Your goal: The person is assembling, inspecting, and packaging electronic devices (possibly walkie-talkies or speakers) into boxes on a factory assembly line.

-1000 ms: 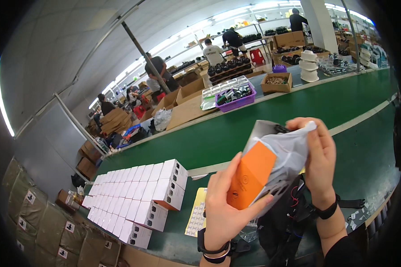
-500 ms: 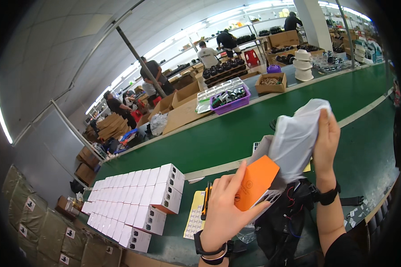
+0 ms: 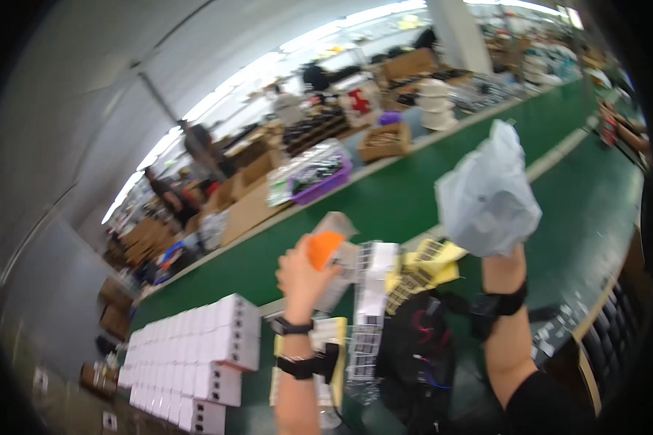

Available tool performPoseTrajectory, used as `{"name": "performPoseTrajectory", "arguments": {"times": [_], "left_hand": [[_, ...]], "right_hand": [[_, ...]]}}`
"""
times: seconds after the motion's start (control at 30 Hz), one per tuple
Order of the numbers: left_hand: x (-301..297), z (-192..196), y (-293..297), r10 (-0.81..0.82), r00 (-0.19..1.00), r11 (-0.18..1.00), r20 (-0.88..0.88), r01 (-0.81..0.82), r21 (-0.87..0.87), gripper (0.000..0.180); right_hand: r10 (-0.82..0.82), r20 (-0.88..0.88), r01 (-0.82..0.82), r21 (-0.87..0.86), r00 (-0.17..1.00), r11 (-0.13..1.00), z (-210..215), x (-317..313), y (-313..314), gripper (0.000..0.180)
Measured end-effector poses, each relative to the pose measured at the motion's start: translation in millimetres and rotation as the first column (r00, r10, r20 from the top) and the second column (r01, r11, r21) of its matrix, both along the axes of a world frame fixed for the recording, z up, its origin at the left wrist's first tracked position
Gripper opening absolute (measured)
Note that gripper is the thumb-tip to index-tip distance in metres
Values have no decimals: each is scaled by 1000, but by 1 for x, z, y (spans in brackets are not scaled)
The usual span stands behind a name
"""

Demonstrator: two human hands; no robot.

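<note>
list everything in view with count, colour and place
green belt: 1, green, across the middle
table: 1, dark green, near side
packaging box: 1, orange and grey, in left hand
plastic bag: 1, whitish, at right hand
small cartons: dozens, white, table's left
yellow sheets: at least 2, yellow, on table
grid sheet: at least 1, white, beside yellow sheets
wired item: 1, black, right of grid sheet
basket: 1, purple, beyond belt
container stack: 1, white, beyond belt
co-workers: several, blurred, background
left hand: 1, bare, around packaging box
right hand: 1, bare, mostly hidden by bag

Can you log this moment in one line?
left hand: holds orange-white box | right hand: holds bag | nearby: white boxes in rows
</note>
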State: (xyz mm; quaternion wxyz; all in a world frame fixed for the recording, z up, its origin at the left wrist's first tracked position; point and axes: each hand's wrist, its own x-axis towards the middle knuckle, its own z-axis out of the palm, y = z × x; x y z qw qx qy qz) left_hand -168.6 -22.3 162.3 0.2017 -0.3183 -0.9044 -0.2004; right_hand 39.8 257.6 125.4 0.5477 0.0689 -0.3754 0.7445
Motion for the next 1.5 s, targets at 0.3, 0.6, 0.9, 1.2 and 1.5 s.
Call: {"name": "performPoseTrajectory", "arguments": {"times": [0.3,0.6,0.9,1.2,1.5], "left_hand": [[-24,-42,101,-86,995,983,-47,77,-169,86],[-15,-116,127,-269,889,861,370,394,-321,42],[-24,-121,121,-189,946,899,263,275,-341,35],[-17,-41,111,-159,966,977,205,124,174,72],[144,9,91,-834,552,302,-9,469,830,95]], "right_hand": [[-318,131,337,-155,939,929,-44,131,37,28],[-221,28,221,-249,975,943,-31,81,32,28],[-82,-131,39,-301,988,953,15,12,5,29],[-77,-181,6,-361,980,933,45,-8,-24,30],[-268,-20,241,-378,963,894,64,-56,-90,35]]}}
